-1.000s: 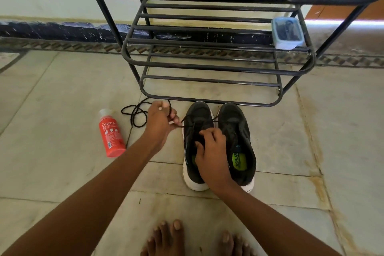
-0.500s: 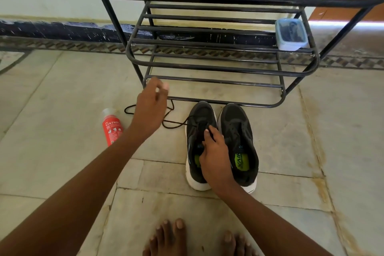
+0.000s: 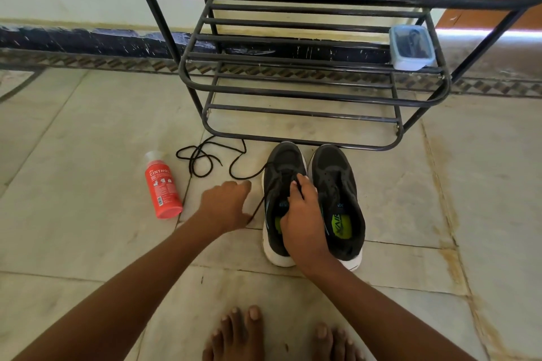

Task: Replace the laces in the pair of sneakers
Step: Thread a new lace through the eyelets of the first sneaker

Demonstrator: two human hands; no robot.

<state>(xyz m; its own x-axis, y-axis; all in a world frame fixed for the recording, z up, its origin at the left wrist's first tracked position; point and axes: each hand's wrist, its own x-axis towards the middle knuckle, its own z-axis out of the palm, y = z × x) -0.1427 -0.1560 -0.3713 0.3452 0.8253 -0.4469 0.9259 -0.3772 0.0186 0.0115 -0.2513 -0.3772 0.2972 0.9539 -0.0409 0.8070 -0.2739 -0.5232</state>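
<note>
1. Head view, hidden or unclear: the right hand (image 3: 305,220) covers the tongue and opening of the left sneaker (image 3: 280,184); its fingers pinch at the lacing, but the exact strand held cannot be made out. The rack (image 3: 293,91) is cut off at the top edge. The box (image 3: 412,47) holds dark contents, unidentifiable.
2. Left hand (image 3: 225,205): grasping nothing, fingers loosely bent, low over the floor (image 3: 88,228) just beside the left sneaker; the lace (image 3: 205,158) passes under it.
3. Count: two sneakers, left one and right sneaker (image 3: 337,199), side by side, toes at the rack's front rail.
4. One black lace, partly threaded in the left sneaker, the rest coiled on the floor.
5. One red bottle (image 3: 162,190), lying beside the coil.
6. Two bare feet (image 3: 237,334) at the bottom edge, cut off.
</note>
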